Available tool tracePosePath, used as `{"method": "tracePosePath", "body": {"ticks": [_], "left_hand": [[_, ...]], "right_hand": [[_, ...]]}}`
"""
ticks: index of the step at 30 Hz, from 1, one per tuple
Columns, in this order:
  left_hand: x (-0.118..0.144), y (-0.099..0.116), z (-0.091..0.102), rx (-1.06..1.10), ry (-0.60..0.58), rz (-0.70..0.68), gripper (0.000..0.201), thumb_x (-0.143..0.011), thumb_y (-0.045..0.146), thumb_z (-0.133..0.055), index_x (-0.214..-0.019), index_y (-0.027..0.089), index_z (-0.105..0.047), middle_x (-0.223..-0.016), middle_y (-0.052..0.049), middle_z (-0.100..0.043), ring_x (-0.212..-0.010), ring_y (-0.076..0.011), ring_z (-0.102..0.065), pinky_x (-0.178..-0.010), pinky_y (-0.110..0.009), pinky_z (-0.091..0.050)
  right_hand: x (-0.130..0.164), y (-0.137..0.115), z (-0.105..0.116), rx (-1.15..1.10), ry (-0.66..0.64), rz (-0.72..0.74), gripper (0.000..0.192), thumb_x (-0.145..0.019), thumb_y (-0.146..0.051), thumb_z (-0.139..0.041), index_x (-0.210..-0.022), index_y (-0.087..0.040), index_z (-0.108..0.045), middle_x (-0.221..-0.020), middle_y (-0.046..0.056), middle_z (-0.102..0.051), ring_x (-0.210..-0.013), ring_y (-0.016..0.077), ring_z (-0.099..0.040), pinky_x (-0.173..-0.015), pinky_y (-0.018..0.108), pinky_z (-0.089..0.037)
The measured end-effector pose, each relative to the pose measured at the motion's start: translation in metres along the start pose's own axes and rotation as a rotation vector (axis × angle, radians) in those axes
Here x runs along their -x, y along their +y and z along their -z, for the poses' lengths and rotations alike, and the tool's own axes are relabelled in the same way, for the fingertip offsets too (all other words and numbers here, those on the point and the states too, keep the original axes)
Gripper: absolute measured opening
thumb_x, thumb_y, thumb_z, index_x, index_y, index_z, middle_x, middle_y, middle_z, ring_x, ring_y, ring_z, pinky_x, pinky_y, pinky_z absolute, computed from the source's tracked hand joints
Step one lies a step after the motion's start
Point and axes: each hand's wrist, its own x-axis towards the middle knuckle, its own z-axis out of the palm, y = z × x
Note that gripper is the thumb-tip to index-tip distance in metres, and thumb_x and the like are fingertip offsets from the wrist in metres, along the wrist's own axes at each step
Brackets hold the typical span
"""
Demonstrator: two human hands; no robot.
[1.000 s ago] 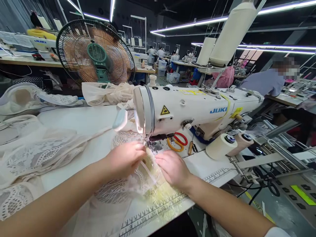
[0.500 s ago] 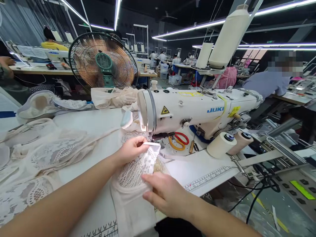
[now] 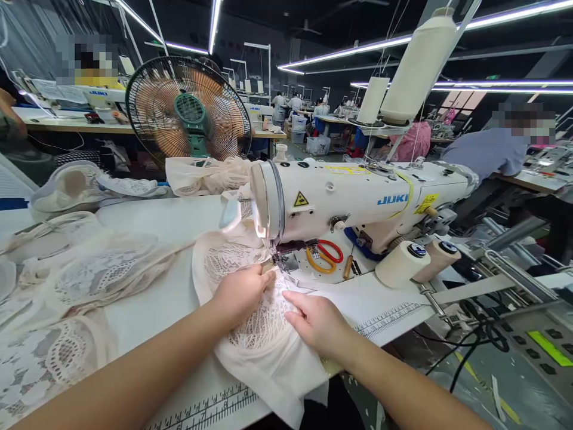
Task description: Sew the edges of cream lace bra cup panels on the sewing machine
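A cream lace garment piece, which looks like a bra [image 3: 264, 325], lies on the machine bed with its upper edge at the needle area of a white JUKI sewing machine [image 3: 353, 194]. My left hand [image 3: 242, 292] is closed on the lace just in front of the presser foot [image 3: 274, 251], thumb and fingers together. At the lace's right edge, my right hand [image 3: 320, 322] grips the fabric between curled fingers and thumb. The garment's plain lower part hangs over the table's front edge. What lies under the presser foot is partly hidden by my left fingers.
More lace garments [image 3: 107, 269] are heaped at left. Yellow-and-red-handled scissors [image 3: 321, 267], a wooden-handled tool [image 3: 348, 267] and thread cones [image 3: 403, 264] are right of the needle. Behind stands a fan [image 3: 190, 113]. Co-workers sit farther off, one in a light blue shirt [image 3: 486, 149].
The raised lace edge with its white strip has come down to the presser foot. My left hand has moved slightly down, my right hand right and up. The garment is spread wider.
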Motion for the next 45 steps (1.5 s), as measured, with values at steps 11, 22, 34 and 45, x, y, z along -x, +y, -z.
{"method": "tracePosePath", "body": {"ticks": [11,22,34,45], "left_hand": [[-0.010,-0.001,0.001,0.076,0.000,-0.011,0.047,-0.083,0.011,-0.039,-0.126,0.022,-0.056,-0.098,-0.009,-0.062,-0.085,-0.0274,-0.063,-0.063,-0.032,-0.047],[-0.014,0.005,-0.002,0.015,0.093,0.018,0.035,-0.086,0.015,-0.039,-0.111,0.019,-0.063,-0.092,-0.010,-0.059,-0.083,-0.0277,-0.060,-0.056,-0.031,-0.041],[-0.018,0.002,-0.006,0.068,0.118,0.031,0.039,-0.089,0.018,-0.035,-0.113,0.022,-0.065,-0.088,-0.010,-0.059,-0.082,-0.0273,-0.060,-0.055,-0.031,-0.038],[-0.028,-0.009,-0.001,0.159,0.147,0.103,0.040,-0.088,0.015,-0.034,-0.107,0.019,-0.069,-0.091,-0.010,-0.058,-0.085,-0.0251,-0.060,-0.055,-0.029,-0.039]], "right_hand": [[-0.013,-0.008,0.016,0.233,-0.163,-0.017,0.033,-0.089,-0.027,-0.049,-0.118,-0.018,-0.060,-0.090,0.007,-0.069,-0.082,0.0212,-0.059,-0.061,0.027,-0.031],[-0.022,-0.001,0.019,0.263,-0.141,0.005,0.027,-0.087,-0.026,-0.049,-0.110,-0.020,-0.061,-0.079,0.005,-0.062,-0.074,0.0194,-0.053,-0.059,0.028,-0.028],[-0.024,0.001,0.018,0.299,-0.132,0.034,0.015,-0.086,-0.026,-0.049,-0.095,-0.020,-0.059,-0.072,0.001,-0.054,-0.068,0.0157,-0.046,-0.055,0.027,-0.024],[-0.034,-0.006,0.024,0.397,-0.146,-0.009,0.025,-0.089,-0.027,-0.045,-0.108,-0.021,-0.060,-0.084,0.005,-0.068,-0.077,0.0206,-0.059,-0.055,0.028,-0.026]]}}
